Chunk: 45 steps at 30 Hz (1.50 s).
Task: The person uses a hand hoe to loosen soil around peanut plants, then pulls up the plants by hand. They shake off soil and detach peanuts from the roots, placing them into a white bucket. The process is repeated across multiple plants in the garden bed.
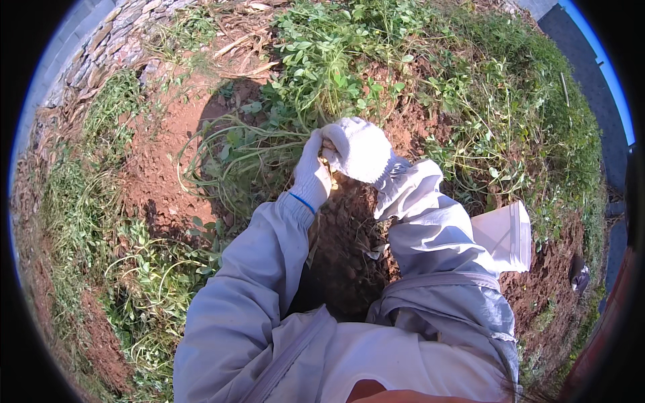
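Observation:
My left hand (311, 170), in a white knit glove with a blue cuff edge, grips an uprooted leafy plant, apparently a peanut plant (247, 146). Its pale green stems trail off to the left of the glove. Against it, my right hand (360, 150) in a matching glove has its fingers curled in at the plant's root end. Small yellowish bits (333, 180), perhaps pods or roots, show just below where the gloves meet; the fingers hide the rest. Reddish-brown soil (347, 221) lies shaded beneath both hands.
A translucent white plastic bucket (499, 237) leans on its side by my right forearm. Growing green plants (342, 55) stand beyond my hands. Pulled plants (156, 282) lie at the left. A stone edging (101, 45) runs along the far left. Dry stalks (247, 45) lie near it.

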{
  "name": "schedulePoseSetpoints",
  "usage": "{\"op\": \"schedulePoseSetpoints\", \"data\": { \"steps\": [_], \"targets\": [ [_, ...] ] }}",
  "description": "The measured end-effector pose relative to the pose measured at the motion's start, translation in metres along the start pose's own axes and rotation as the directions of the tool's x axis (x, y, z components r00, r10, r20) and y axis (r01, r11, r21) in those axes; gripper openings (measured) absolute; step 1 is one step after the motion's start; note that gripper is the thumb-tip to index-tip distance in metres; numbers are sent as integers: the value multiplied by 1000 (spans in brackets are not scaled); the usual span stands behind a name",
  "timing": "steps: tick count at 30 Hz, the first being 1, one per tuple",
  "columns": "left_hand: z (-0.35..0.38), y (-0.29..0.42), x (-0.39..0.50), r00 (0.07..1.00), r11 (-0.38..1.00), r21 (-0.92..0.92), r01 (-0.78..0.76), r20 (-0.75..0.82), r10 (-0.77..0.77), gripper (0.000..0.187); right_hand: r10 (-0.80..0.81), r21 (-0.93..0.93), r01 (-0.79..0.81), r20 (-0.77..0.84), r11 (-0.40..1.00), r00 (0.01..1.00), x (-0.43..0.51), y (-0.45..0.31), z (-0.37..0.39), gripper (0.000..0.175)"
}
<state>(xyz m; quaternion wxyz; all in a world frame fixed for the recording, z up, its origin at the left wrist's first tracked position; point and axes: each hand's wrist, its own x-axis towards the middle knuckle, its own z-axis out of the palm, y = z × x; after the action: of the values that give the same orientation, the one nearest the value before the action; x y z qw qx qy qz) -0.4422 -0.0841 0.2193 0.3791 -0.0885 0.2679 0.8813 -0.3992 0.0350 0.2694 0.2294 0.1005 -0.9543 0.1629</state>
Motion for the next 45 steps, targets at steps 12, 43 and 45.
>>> {"op": "schedulePoseSetpoints", "data": {
  "steps": [12, 43, 45],
  "targets": [
    [-18, 34, 13, 945, 971, 201, 129, -321, -59, 62, 145, 667, -314, 297, 676, 944, -51, -85, -61, 18],
    [-7, 83, -18, 942, 749, 571, 337, -207, -266, 67, 703, 637, -641, 210, 429, 679, -45, 12, -21, 44],
    [5, 91, -49, 959, 392, 878, 275, -280, -46, 65, 633, 563, -555, 71, 612, 770, -42, 19, -13, 45]
  ]
}}
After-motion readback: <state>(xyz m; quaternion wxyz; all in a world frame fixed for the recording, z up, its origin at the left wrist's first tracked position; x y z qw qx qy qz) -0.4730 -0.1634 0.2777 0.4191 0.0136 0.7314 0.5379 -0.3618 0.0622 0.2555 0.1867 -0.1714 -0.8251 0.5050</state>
